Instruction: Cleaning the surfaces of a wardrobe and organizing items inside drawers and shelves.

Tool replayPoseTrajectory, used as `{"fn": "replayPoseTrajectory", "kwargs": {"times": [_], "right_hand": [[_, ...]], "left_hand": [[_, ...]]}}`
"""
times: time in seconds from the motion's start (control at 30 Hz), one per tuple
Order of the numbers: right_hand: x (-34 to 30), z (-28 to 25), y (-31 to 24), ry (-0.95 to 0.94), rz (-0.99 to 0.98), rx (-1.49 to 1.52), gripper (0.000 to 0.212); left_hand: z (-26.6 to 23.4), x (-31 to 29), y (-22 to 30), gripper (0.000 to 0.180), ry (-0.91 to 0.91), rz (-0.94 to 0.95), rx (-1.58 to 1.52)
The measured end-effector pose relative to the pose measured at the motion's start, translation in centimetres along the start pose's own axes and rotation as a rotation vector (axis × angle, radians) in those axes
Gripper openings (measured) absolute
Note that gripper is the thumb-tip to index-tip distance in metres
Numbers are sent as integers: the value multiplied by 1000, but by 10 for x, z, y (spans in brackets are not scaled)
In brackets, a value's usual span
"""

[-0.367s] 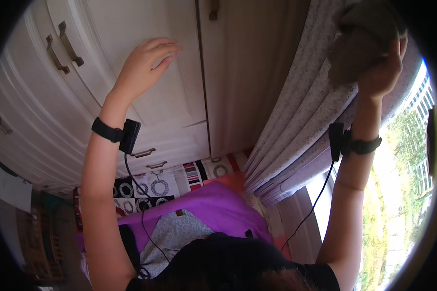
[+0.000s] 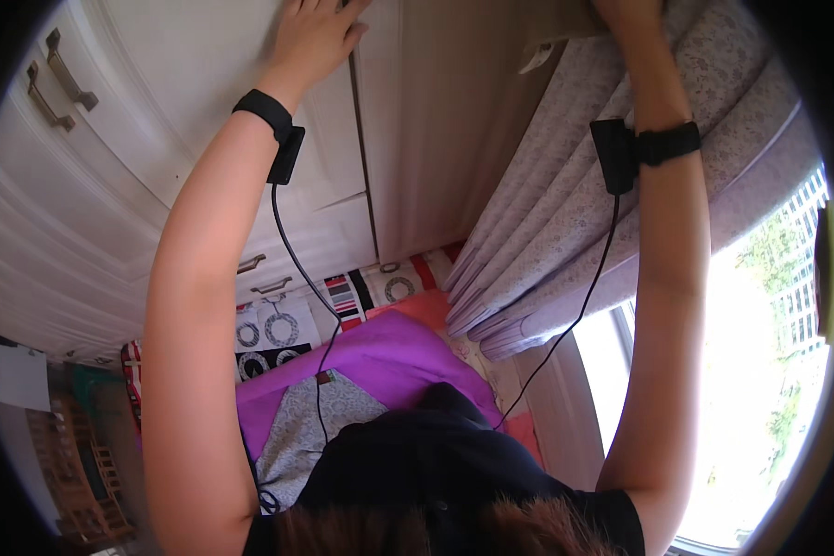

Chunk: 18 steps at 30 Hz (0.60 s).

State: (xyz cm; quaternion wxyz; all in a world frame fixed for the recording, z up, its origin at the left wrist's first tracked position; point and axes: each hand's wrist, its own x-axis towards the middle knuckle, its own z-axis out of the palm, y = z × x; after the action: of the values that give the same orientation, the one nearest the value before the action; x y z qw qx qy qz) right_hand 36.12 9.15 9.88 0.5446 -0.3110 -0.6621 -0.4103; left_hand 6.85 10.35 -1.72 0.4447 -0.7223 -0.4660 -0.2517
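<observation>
At the upper edge, my left hand [image 2: 315, 39] is against the pale cabinet door [image 2: 250, 102]. Its fingers are apart, beside a small dark metal part, probably a handle, and the tips are partly cut off by the frame. My right hand [image 2: 632, 15] is raised at the top right, in front of the wardrobe's side and the curtain. It grips a grey-brown folded cloth [image 2: 565, 23] with a small white tag hanging below; most of the cloth and my fingers lie beyond the frame. Each wrist wears a black strap with a small cabled box.
A patterned grey curtain [image 2: 565, 195] hangs on the right beside a bright window [image 2: 760, 371]. Below lie a purple cloth [image 2: 389, 352] and a patterned bedcover [image 2: 283, 324]. More cabinet handles [image 2: 69, 72] stick out at the left. Thin black cables [image 2: 292, 246] run from my wrists.
Both hands have moved up. My left hand has also shifted right along the cabinet; my right hand has carried the cloth leftward, from the curtain toward the cabinet, mostly out of view.
</observation>
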Motion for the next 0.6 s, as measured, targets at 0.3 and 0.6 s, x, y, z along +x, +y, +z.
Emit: {"fn": "replayPoseTrajectory", "kwargs": {"times": [0.3,0.6], "right_hand": [[-55,193,37,40,292,109,58],[-230,202,15,51,598,314,64]], "left_hand": [[56,-14,-6,66,178,-53,78],[57,-10,-8,67,159,-91,127]]}}
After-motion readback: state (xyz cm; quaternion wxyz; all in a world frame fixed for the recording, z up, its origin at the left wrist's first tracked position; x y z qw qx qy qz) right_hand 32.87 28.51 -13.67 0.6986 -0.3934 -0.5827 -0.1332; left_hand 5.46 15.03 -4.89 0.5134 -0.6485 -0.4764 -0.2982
